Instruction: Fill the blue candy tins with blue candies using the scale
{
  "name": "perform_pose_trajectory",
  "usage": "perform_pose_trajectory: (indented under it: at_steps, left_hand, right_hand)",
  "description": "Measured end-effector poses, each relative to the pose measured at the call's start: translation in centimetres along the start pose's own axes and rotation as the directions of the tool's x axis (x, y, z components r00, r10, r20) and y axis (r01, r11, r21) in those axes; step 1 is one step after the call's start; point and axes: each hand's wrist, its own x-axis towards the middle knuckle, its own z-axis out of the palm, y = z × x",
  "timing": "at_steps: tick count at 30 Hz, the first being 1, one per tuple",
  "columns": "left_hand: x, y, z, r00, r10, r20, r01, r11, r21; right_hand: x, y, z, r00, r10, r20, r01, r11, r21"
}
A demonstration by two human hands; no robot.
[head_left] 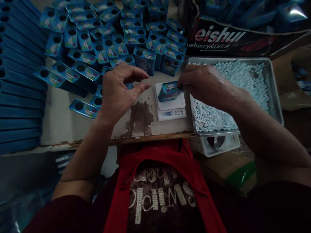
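Observation:
A blue candy tin [170, 92] stands upright on a small white digital scale [171, 114], whose display is lit. My right hand [209, 84] reaches over from the right, its fingers pinched together at the right end of the tin's top. What is between those fingertips, if anything, is hidden. To the left of the scale hovers my left hand [121, 90], thumb and fingers apart with nothing between them. Small white and pale blue candies [213, 115] fill much of a metal tray [277, 106], partly under my right forearm.
Many blue tins [85, 56] with round dark openings crowd the back and left of the table [58, 124]. More tins [21, 106] are stacked along the left edge. A printed cardboard box [230, 42] sits behind the tray. Below the tray is a white plastic basket [209, 149].

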Motion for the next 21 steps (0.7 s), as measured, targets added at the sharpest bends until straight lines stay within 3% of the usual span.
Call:
perform_pose_trajectory:
  at_steps: [6,10,12,14,16,19,21]
  left_hand:
    - [0.4,-0.8,-0.2,0.999,-0.011,0.038,0.011,1.0,0.004]
    - [0.5,-0.8,-0.3,1.0,0.018,0.019,-0.017,0.999,-0.032]
    - [0.6,-0.7,-0.5,0.999,0.031,-0.014,-0.031,0.998,-0.049]
    - [0.8,-0.6,-0.7,0.999,0.034,-0.038,-0.036,0.998,-0.051]
    - [1.3,-0.4,-0.6,0.999,0.021,-0.03,-0.022,0.999,-0.039]
    - [2.2,0.2,0.0,1.0,0.007,0.004,-0.007,1.0,-0.027]
    - [2.7,0.6,0.7,1.0,0.019,0.02,-0.019,1.0,-0.017]
  right_hand:
    - [-0.6,-0.8,-1.3,0.99,0.13,-0.051,-0.125,0.988,0.093]
    - [-3.4,2.2,-1.0,0.946,0.263,-0.188,-0.242,0.962,0.128]
    - [-6.3,5.2,0.6,0.93,0.314,-0.188,-0.31,0.949,0.052]
    - [-9.9,8.2,3.2,0.956,0.292,0.012,-0.292,0.956,-0.04]
    - [-13.4,10.2,6.4,0.951,0.254,0.175,-0.239,0.966,-0.101]
    - [-17.1,10.8,10.4,0.97,0.171,0.171,-0.144,0.977,-0.156]
    - [-18.2,10.2,11.7,0.985,0.126,0.122,-0.101,0.976,-0.191]
